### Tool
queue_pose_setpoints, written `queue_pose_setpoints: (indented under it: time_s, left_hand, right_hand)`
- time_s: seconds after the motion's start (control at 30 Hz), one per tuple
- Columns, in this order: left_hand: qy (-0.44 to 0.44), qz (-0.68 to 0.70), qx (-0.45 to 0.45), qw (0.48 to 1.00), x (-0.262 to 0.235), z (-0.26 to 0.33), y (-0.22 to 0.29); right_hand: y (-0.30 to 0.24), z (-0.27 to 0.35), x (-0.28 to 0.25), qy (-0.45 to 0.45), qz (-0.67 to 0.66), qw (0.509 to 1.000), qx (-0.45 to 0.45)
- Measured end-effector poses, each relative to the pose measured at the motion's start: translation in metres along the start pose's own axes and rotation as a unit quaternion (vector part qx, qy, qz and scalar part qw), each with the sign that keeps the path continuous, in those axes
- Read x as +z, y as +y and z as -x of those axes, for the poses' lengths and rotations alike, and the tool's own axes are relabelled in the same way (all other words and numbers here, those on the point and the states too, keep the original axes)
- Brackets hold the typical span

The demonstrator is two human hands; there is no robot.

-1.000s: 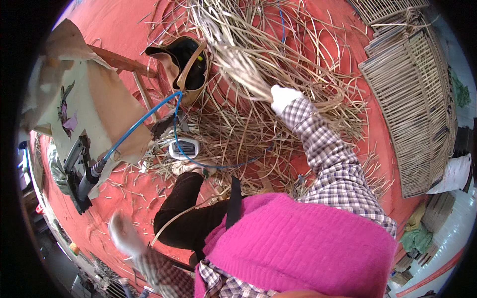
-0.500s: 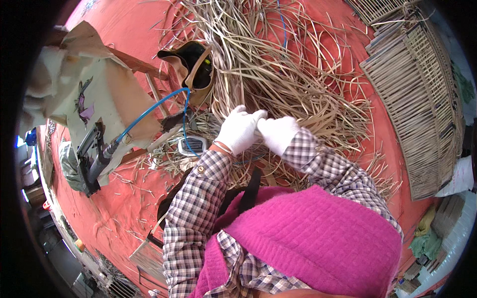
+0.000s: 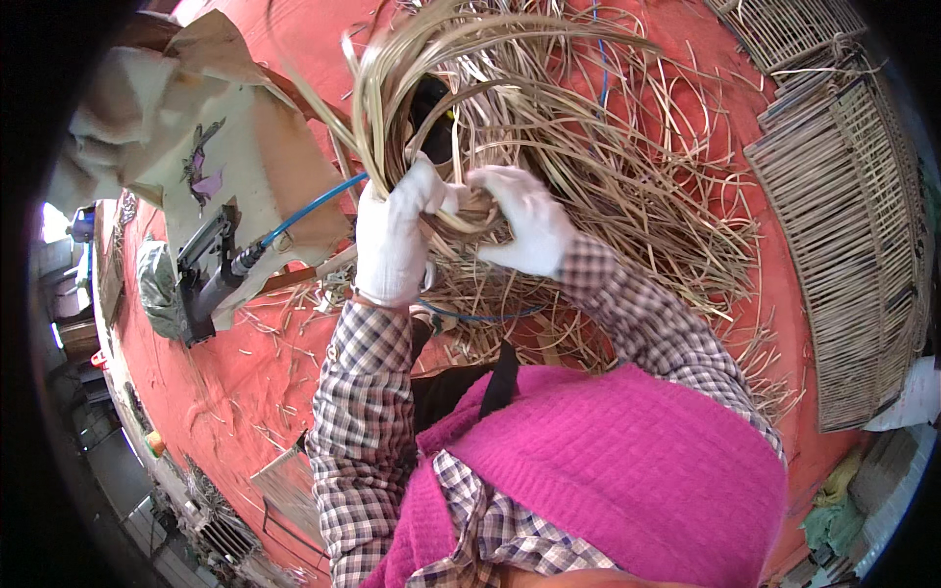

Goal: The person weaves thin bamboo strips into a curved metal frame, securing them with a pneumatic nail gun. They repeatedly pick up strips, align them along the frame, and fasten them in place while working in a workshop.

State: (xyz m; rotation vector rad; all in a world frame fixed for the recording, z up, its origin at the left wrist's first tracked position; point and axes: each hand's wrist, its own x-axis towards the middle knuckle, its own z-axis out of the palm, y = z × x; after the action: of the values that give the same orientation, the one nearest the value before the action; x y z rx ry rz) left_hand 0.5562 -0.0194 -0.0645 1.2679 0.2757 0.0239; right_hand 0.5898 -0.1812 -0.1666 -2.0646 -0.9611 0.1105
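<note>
"Over the red floor [image 3: 257, 392], what is being held?"

"A bundle of strips [image 3: 375, 93], tan, flat and glossy, arching up from the gloves and curling over in a wide hook; the outermost ends blur. The left hand [image 3: 390, 245], in white knit, has its fingers clenched around it."

"And the right hand [image 3: 536, 225]?"

"Cupped at the bundle's bent lower end, finger and thumb curving apart around it. Whether it grips, I cannot tell."

"What lies beyond?"

"A loose heap [image 3: 652, 186] of similar strips, thin and tangled, fanning out to the right and spreading beneath both hands."

"Any containers?"

"One bag [image 3: 431, 135], just past the hands, partly screened by the bundle. A small yellow bit [image 3: 451, 115] shows in its black mouth; other contents are too dark to make out."

"And at the sides?"

"Left, a creased beige sheet [image 3: 260, 147] with a ragged dark patch, and a smooth blue hose [image 3: 312, 209] beside it. Right, ribbed panels [image 3: 848, 265] of slender slats, bound crosswise."
</note>
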Motion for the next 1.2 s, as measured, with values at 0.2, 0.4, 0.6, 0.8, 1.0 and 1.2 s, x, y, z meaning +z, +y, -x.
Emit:
queue_pose_setpoints:
  time_s: [0.2,0.4,0.6,0.8,1.0,1.2]
  left_hand:
    - [0.014,0.131,0.119,0.984,-0.015,0.040,0.068]
    - [0.262,-0.141,0.323,0.898,-0.069,0.139,0.181]
    - [0.330,-0.143,0.300,0.883,-0.107,0.230,0.204]
    - [0.521,-0.205,0.087,0.824,-0.145,0.296,0.106]
    - [0.558,-0.209,-0.094,0.798,-0.149,0.344,0.017]
    - [0.535,-0.206,-0.169,0.801,-0.140,0.370,-0.027]
  right_hand:
    - [0.083,-0.083,0.053,-0.164,0.029,0.984,-0.068]
    - [0.157,-0.110,0.037,-0.187,0.323,0.928,0.008]
    - [0.174,-0.119,0.018,-0.254,0.406,0.861,0.171]
    - [0.199,-0.086,-0.017,-0.249,0.473,0.776,0.334]
    - [0.211,-0.067,-0.036,-0.333,0.288,0.771,0.460]
    - [0.164,-0.050,-0.024,-0.352,0.386,0.753,0.401]
